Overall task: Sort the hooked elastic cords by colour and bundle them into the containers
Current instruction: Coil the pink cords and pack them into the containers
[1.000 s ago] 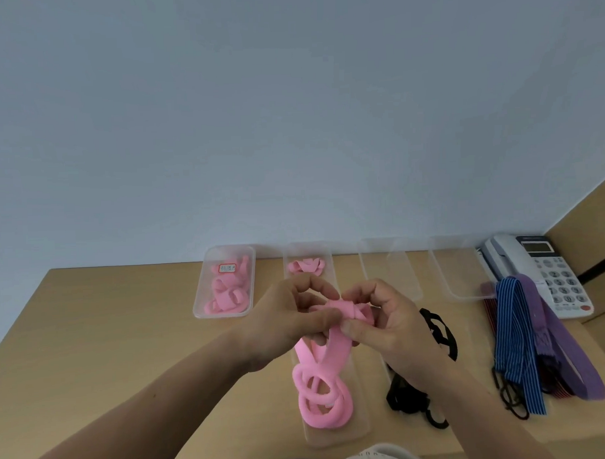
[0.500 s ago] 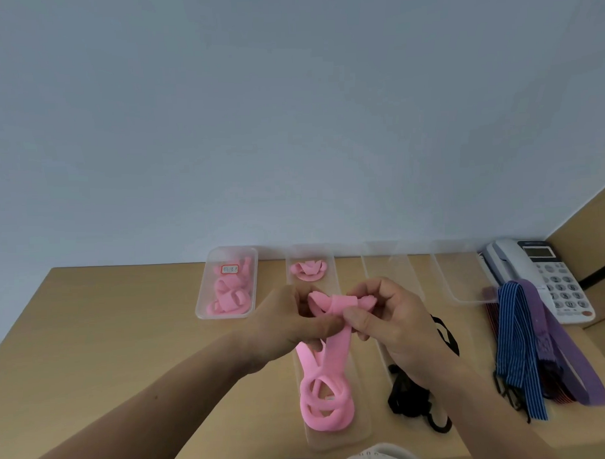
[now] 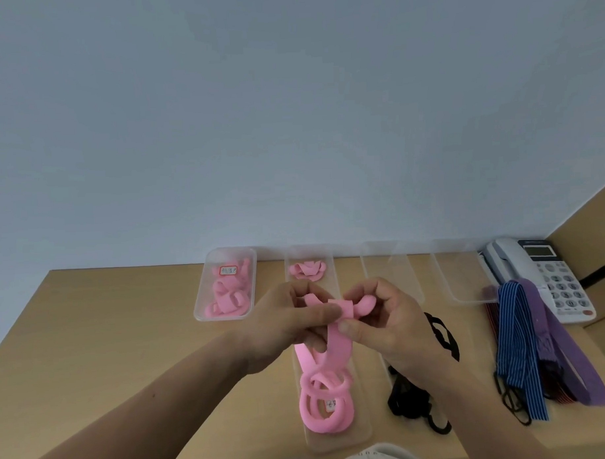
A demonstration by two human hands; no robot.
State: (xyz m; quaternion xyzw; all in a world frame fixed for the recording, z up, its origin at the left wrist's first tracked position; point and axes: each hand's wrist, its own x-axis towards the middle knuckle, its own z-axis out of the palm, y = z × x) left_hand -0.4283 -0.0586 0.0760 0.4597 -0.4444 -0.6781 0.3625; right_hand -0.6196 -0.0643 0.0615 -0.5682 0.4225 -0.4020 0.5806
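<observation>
A pale blue-grey wall is filling the upper half of your view, and a wooden surface (image 3: 109, 339) is stretching out below it. Your left hand (image 3: 287, 322) and right hand (image 3: 390, 326) are meeting at the centre, lifted above the surface, and both are pinching a pink cord (image 3: 339, 344). The left thumb and fingers are clamping a folded loop of it. The right thumb is pressing the flat strap just under the fold while the right fingers are curling round its end.

From your hands the pink cord is hanging toward 6 o'clock, and its lower part is lying coiled in a clear container (image 3: 361, 433) close to you. At 12 o'clock a small pink bundle (image 3: 307, 271) is sitting in clear plastic; I cannot tell whether that is the same container. At 10 o'clock a clear box (image 3: 228, 317) is holding more pink cords.

A clear tray (image 3: 384, 260) is lying at 1 o'clock and a second clear tray (image 3: 460, 278) at 2 o'clock, both by the wall. Black cords (image 3: 408, 402) are lying at 4 o'clock, partly hidden by your right forearm. At 3 o'clock a blue striped strap (image 3: 517, 342) and a purple strap (image 3: 566, 350) are lying side by side, their far ends overlapping a grey telephone (image 3: 549, 272).
</observation>
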